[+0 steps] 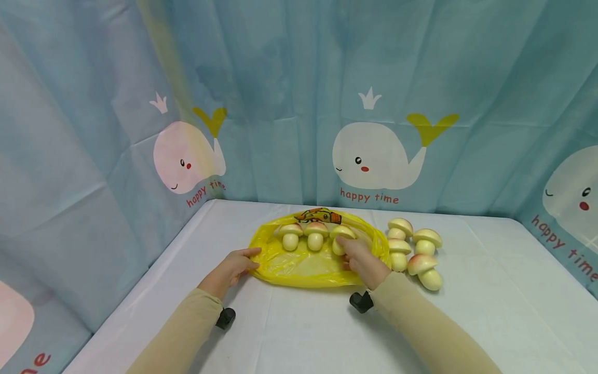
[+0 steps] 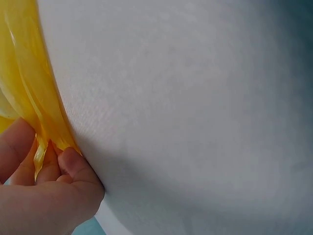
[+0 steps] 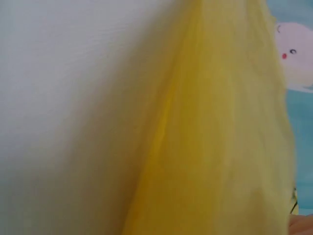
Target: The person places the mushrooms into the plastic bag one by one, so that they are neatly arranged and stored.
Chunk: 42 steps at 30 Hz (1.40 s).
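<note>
A yellow plastic bag (image 1: 299, 280) lies spread open on the table, with two toy mushrooms (image 1: 290, 238) side by side in it. My right hand (image 1: 364, 258) holds a third mushroom (image 1: 342, 233) at the bag's right part, just right of those two. At the bag's left edge, my left hand (image 1: 232, 266) pinches the plastic; the left wrist view shows the fingers of that hand (image 2: 54, 181) gripping the gathered yellow film (image 2: 36, 93). In the right wrist view the yellow plastic (image 3: 220, 127) fills much of the picture, and little of the hand shows.
Several more toy mushrooms (image 1: 424, 264) stand and lie on the white table (image 1: 490, 291) just right of the bag. A blue curtain (image 1: 289, 145) with whale prints hangs behind the table and along its left and right sides.
</note>
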Tool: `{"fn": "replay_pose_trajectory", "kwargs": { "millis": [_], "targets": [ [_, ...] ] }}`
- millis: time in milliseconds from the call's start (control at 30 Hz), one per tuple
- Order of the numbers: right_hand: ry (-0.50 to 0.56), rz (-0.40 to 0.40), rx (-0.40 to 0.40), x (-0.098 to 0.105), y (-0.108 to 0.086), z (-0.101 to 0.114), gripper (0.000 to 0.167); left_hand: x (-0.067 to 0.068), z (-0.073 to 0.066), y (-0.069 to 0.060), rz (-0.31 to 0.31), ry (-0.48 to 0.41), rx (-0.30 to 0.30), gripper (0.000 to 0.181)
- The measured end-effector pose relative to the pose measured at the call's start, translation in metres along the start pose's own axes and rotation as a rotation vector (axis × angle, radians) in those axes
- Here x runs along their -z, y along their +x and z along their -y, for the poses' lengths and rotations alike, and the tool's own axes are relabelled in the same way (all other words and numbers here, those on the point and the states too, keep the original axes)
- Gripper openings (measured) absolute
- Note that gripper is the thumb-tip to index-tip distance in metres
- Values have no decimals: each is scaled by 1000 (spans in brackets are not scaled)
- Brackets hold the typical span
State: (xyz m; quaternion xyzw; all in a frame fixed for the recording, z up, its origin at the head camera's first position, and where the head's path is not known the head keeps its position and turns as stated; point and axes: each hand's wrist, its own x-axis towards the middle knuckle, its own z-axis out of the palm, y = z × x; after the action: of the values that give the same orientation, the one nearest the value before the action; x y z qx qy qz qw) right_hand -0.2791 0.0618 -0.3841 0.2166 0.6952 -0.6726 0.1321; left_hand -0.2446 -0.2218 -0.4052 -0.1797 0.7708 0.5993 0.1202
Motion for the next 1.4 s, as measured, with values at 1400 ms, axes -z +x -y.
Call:
{"fn": "replay_pose_trajectory", "kwargs": {
  "millis": [1400],
  "targets": [
    [-198, 20, -1, 3, 9, 0, 65, 3, -2, -3, 27, 8, -5, 53]
  ]
}}
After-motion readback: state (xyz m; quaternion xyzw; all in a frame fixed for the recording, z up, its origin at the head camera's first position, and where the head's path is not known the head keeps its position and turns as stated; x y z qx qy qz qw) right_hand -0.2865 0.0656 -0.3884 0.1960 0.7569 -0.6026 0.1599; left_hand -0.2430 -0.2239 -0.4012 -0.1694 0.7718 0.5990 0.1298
